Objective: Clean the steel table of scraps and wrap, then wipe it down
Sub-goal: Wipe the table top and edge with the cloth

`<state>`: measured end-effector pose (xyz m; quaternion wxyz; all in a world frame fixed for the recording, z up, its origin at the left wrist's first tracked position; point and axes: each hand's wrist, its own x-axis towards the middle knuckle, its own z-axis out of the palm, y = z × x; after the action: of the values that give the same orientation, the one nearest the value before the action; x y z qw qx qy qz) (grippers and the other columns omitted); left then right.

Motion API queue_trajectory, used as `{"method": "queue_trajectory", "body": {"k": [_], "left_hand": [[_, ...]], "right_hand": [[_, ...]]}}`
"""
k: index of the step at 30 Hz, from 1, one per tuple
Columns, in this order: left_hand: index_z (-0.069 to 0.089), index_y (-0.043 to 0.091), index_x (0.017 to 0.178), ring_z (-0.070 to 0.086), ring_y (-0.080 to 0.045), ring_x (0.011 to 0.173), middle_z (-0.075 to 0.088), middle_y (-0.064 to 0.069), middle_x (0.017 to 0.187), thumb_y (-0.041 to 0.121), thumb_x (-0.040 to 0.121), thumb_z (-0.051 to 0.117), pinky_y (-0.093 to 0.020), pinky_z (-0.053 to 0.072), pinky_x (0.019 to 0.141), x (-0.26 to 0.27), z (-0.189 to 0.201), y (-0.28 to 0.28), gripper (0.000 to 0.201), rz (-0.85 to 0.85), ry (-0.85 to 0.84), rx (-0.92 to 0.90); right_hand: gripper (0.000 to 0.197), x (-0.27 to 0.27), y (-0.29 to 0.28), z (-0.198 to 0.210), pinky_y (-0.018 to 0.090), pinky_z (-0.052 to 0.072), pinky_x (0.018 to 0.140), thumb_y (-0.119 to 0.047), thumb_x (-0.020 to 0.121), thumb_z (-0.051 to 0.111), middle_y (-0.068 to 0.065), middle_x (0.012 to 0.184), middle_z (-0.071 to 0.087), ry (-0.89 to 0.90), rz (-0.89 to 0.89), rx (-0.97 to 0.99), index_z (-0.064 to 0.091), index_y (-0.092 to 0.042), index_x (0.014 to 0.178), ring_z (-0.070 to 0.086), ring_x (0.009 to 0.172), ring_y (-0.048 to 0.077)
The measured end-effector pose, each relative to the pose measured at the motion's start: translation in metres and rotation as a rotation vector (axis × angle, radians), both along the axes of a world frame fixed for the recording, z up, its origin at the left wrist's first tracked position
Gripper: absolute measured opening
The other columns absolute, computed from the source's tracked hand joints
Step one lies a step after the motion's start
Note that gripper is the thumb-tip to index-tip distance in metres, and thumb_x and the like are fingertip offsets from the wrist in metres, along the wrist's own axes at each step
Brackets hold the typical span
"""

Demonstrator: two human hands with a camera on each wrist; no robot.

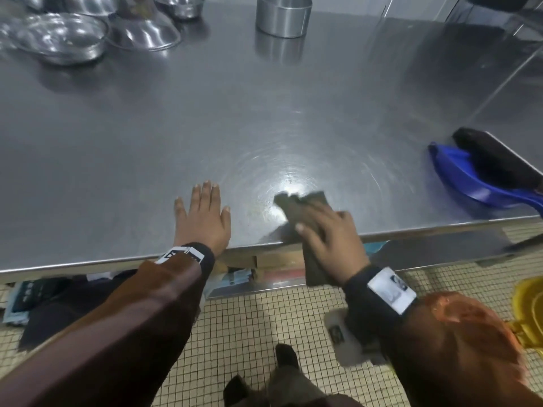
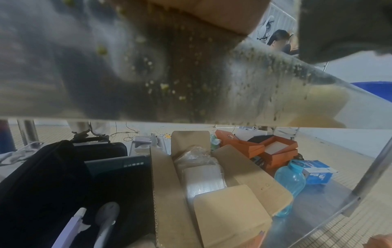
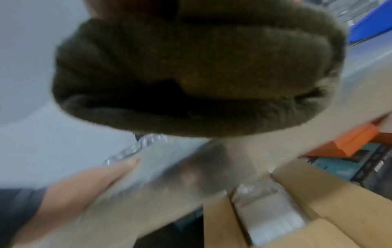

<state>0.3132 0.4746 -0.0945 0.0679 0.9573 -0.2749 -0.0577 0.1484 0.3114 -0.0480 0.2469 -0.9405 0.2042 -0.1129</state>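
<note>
The steel table [image 1: 264, 113] shows faint circular wipe marks near its front edge. My left hand [image 1: 202, 210] lies flat on it, fingers straight and spread, holding nothing. To its right, my right hand [image 1: 323, 227] bends its fingers over an olive-brown cloth [image 1: 302, 205] and holds it down on the steel. One end of the cloth hangs over the front edge. In the right wrist view the bunched cloth [image 3: 191, 75] fills the upper frame, blurred. The left wrist view shows small pale specks on the table's front lip [image 2: 161, 87].
A blue dustpan [image 1: 470, 183] holding a dark brush [image 1: 496, 160] sits at the table's right edge. Steel bowls [image 1: 64, 39] and a steel pot [image 1: 283, 16] stand at the back. Under the table are an open cardboard box [image 2: 212, 193], a black bag [image 2: 42, 176] and a blue bottle [image 2: 290, 179].
</note>
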Motion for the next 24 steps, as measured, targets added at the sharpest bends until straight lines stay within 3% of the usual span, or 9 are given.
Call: {"method": "queue_trajectory", "body": {"k": [2,4,7,12,15,17,19,22,24], "left_hand": [[0.003,0.016,0.149,0.000,-0.020,0.146,0.001,-0.002,0.159,0.037,0.098,0.013,-0.049,-0.001,0.116,0.000,0.000,0.000,0.057,0.001,0.006,-0.001],[0.003,0.015,0.149,0.000,-0.020,0.146,0.001,-0.003,0.159,0.037,0.098,0.013,-0.049,-0.001,0.115,0.001,0.000,0.000,0.057,0.003,0.008,0.001],[0.003,0.015,0.149,0.000,-0.020,0.146,0.002,-0.002,0.159,0.036,0.098,0.014,-0.050,-0.001,0.115,0.001,-0.001,-0.001,0.056,0.003,-0.004,0.010],[0.003,0.015,0.149,-0.002,-0.019,0.146,0.000,-0.002,0.159,0.036,0.098,0.013,-0.050,-0.002,0.115,0.001,-0.001,-0.001,0.056,0.005,0.000,0.013],[0.001,0.016,0.149,-0.004,-0.019,0.146,-0.002,-0.002,0.159,0.037,0.098,0.012,-0.050,-0.003,0.116,0.001,0.000,-0.001,0.057,0.000,0.012,0.018],[0.000,0.016,0.149,-0.005,-0.019,0.146,-0.004,-0.002,0.159,0.038,0.098,0.012,-0.049,-0.004,0.116,0.001,0.001,0.001,0.056,-0.005,0.021,0.020],[0.000,0.017,0.149,-0.005,-0.018,0.146,-0.004,-0.002,0.159,0.038,0.098,0.013,-0.048,-0.005,0.116,0.003,0.003,0.001,0.056,-0.010,0.036,0.023],[0.000,0.016,0.149,-0.004,-0.018,0.146,-0.005,-0.002,0.159,0.040,0.098,0.017,-0.045,-0.006,0.116,0.002,0.009,0.002,0.058,0.011,0.093,-0.022],[0.000,0.017,0.149,-0.003,-0.018,0.146,-0.005,-0.002,0.159,0.041,0.098,0.018,-0.044,-0.005,0.116,0.006,0.013,0.009,0.060,0.037,0.081,-0.036]], "right_hand": [[0.058,0.031,-0.010,0.006,0.039,0.035,0.099,-0.058,0.085,0.032,-0.011,0.147,0.040,0.008,-0.110,0.027,0.047,-0.033,0.135,0.040,0.120,0.026],[0.049,0.061,-0.005,-0.002,0.045,0.027,0.108,-0.052,0.090,0.039,-0.015,0.152,0.030,0.186,-0.123,-0.014,0.041,-0.039,0.137,0.029,0.133,0.029],[0.047,0.070,0.019,-0.019,0.047,0.018,0.111,-0.045,0.096,0.034,-0.016,0.156,0.019,0.337,-0.128,-0.148,0.030,-0.039,0.143,0.017,0.140,0.031],[0.046,0.043,0.052,-0.018,0.040,0.031,0.095,-0.043,0.097,0.033,-0.013,0.152,0.028,0.279,-0.037,-0.236,0.036,-0.032,0.141,0.036,0.122,0.030],[0.044,0.034,0.049,-0.012,0.034,0.032,0.089,-0.046,0.094,0.035,-0.013,0.143,0.042,0.233,0.008,-0.078,0.048,-0.030,0.133,0.039,0.113,0.025],[0.046,0.038,0.034,-0.003,0.030,0.030,0.087,-0.046,0.093,0.035,-0.009,0.138,0.048,0.072,-0.089,0.088,0.054,-0.025,0.128,0.041,0.112,0.025],[0.040,0.050,0.017,-0.001,0.032,0.030,0.094,-0.040,0.095,0.042,-0.009,0.143,0.043,-0.026,-0.224,0.131,0.052,-0.025,0.130,0.038,0.118,0.027],[0.051,0.064,0.011,-0.012,0.046,0.018,0.111,-0.051,0.093,0.039,-0.011,0.155,0.022,0.247,-0.260,-0.022,0.037,-0.033,0.140,0.022,0.138,0.033],[0.060,0.070,0.015,-0.019,0.053,0.010,0.114,-0.058,0.090,0.037,-0.011,0.157,0.014,0.355,-0.243,-0.104,0.027,-0.034,0.144,0.009,0.143,0.037]]}}
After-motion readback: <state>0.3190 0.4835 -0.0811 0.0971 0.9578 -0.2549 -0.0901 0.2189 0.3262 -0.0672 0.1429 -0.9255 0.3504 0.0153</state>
